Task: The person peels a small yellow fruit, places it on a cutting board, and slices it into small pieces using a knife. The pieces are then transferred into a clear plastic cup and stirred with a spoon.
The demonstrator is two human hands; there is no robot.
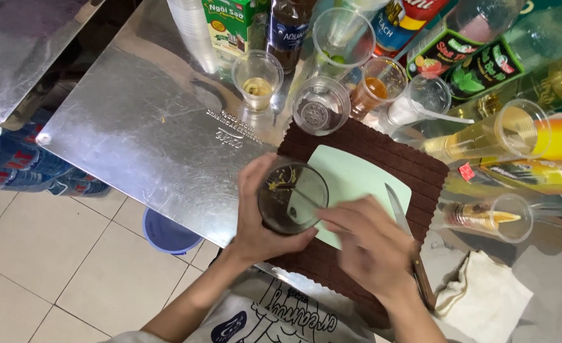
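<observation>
- The left hand (255, 219) has its grip wrapped tight around a clear cup (292, 197) with dark drink inside, held over the near edge of the shiny metal table (141, 133)
- The right hand (373, 244) is blurry beside the cup; its fingers are bent close together, and I cannot tell what they pinch
- The cup is above a brown mat (383, 152) with a pale green board (351, 178) and a knife (408, 244)
- The table's left half is bare, with room to move
- At the far edge stand a green carton (230, 22), green boxes (478, 63) and more clear cups (322, 105)
- A white cloth (484, 298) lies at the right
</observation>
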